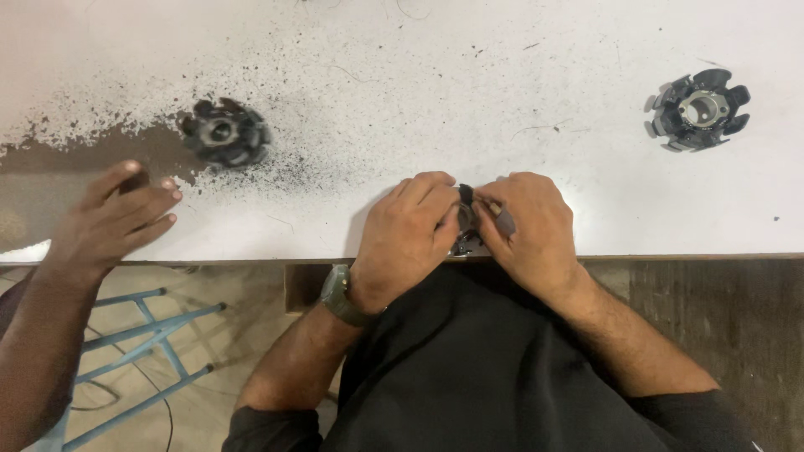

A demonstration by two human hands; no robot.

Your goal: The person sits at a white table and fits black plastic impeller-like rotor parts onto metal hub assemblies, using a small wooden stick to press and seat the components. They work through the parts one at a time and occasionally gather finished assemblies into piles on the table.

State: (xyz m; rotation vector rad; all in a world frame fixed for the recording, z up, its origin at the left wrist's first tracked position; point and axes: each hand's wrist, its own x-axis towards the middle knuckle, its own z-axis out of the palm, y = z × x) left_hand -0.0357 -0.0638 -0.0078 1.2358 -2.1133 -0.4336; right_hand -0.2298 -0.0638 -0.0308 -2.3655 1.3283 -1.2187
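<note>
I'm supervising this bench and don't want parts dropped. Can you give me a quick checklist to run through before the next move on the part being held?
1. Both hands on the part: left hand and right hand clasp the small dark metal part. Ok.
2. Part supported: it sits at the white table front edge, partly overhanging. Not ok.
3. Grip detail: fingers cover it. Cannot tell.
4. Co-worker's hand apart from the part. Ok.
5. Spare parts away from the edge: left stator, right stator. Ok.
</note>
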